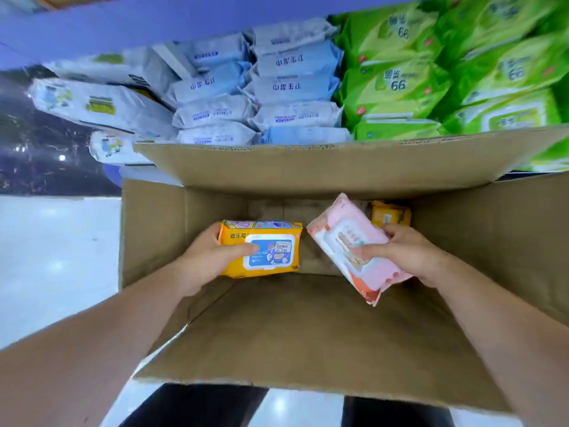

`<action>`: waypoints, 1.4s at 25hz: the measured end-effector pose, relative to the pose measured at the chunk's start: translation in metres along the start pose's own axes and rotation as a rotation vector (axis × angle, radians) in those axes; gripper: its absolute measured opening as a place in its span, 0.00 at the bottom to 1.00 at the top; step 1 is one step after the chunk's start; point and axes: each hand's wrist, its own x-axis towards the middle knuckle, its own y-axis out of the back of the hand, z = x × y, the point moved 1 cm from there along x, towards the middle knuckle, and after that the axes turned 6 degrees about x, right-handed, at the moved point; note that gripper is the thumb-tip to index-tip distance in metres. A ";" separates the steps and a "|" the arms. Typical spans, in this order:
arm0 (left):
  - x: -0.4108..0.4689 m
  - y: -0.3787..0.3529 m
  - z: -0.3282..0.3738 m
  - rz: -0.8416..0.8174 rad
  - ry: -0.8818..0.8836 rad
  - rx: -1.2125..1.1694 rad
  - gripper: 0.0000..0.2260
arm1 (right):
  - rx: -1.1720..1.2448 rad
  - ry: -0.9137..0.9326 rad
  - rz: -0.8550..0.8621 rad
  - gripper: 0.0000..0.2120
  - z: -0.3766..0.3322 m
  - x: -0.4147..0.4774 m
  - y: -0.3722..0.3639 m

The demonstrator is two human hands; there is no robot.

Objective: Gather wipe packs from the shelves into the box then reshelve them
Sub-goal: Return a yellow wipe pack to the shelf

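Observation:
An open cardboard box stands below me with its flaps spread. My left hand grips an orange wipe pack with a blue label, held over the box's left side. My right hand grips a pink wipe pack, tilted, over the right side. A small orange pack lies deep in the box at the far right corner, partly hidden behind the pink pack.
Beyond the box, a shelf holds stacked blue and white wipe packs, green packs to the right and white packs to the left. Pale shiny floor lies to the left.

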 end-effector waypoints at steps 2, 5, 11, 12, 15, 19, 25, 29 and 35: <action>-0.052 0.025 0.029 -0.014 -0.038 -0.046 0.16 | 0.067 0.008 -0.041 0.28 -0.031 -0.075 0.012; -0.133 0.063 0.088 -0.041 -0.101 -0.128 0.15 | 0.117 0.063 -0.054 0.28 -0.083 -0.192 0.021; -0.274 0.125 0.192 -0.043 -0.264 -0.245 0.28 | 0.135 0.213 0.072 0.25 -0.161 -0.391 0.027; -0.295 0.133 0.212 -0.049 -0.312 -0.247 0.21 | 0.145 0.246 0.096 0.24 -0.171 -0.424 0.032; -0.346 0.153 0.270 -0.070 -0.464 -0.247 0.13 | 0.168 0.348 0.137 0.23 -0.194 -0.505 0.054; -0.429 0.150 0.346 -0.117 -0.659 -0.201 0.13 | 0.142 0.500 0.230 0.25 -0.219 -0.589 0.098; -0.560 0.088 0.451 -0.104 -0.968 -0.183 0.33 | 0.082 0.790 0.340 0.16 -0.243 -0.709 0.219; -0.621 0.016 0.508 -0.065 -1.112 -0.188 0.32 | -0.020 0.883 0.379 0.18 -0.234 -0.771 0.317; -0.687 -0.083 0.589 -0.092 -1.230 -0.203 0.39 | -0.096 0.952 0.453 0.19 -0.228 -0.844 0.439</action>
